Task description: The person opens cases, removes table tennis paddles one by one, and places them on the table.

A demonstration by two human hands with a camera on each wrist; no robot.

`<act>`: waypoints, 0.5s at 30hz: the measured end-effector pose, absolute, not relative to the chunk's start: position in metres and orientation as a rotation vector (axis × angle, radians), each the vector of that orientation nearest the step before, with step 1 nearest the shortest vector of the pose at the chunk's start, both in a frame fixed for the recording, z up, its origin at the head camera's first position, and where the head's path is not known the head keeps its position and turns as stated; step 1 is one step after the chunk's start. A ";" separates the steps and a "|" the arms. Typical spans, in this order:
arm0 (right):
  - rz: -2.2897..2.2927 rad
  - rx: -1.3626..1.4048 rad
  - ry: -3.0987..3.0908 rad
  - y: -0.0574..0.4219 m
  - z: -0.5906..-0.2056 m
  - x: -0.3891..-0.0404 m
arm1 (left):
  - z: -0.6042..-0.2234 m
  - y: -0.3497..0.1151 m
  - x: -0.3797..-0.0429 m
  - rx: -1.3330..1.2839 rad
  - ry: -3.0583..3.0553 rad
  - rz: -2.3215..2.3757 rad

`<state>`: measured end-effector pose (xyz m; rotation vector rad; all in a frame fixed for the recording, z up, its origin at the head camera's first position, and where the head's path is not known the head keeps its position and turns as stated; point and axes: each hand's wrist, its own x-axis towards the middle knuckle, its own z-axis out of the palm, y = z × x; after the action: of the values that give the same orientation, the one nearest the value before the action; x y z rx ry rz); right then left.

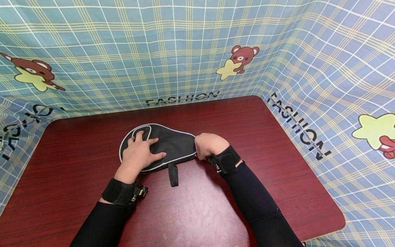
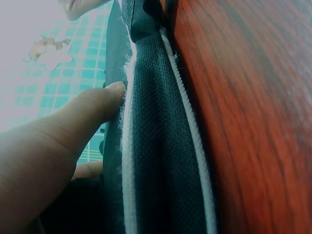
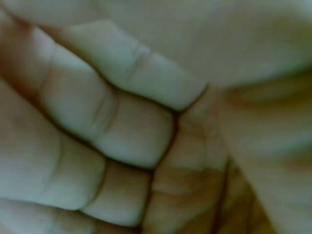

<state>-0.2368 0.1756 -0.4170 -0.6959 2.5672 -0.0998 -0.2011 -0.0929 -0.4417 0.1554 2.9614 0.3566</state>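
A black table tennis paddle case (image 1: 176, 142) with white piping lies flat on the table, its round end to the left and its narrow end to the right. My left hand (image 1: 137, 154) rests on the round part with the fingers spread, pressing the fabric. In the left wrist view, the left thumb (image 2: 100, 102) lies against the piped edge of the case's side (image 2: 158, 126). At the narrow end, my right hand (image 1: 211, 145) grips the tip with curled fingers. The right wrist view is filled by the bent fingers (image 3: 122, 122); what lies between their tips is hidden.
A short black strap loop (image 1: 173, 175) sticks out from the case's near edge onto the dark red table (image 1: 271, 192). Plaid cloth (image 1: 172, 51) with bear prints hangs behind the table and at both sides. Each wrist wears a black band with a small camera.
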 end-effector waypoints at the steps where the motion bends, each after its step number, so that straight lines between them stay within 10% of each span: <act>1: -0.103 -0.697 2.566 0.176 -0.417 -0.237 | -0.442 -0.093 -0.201 0.156 2.961 0.357; 15: -0.111 -0.754 2.549 0.171 -0.415 -0.234 | -0.440 -0.093 -0.201 0.165 2.959 0.362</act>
<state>-0.2337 0.1709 -0.4147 -0.7544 2.5493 -0.1111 -0.2009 -0.0927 -0.4401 0.1651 2.9591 0.3618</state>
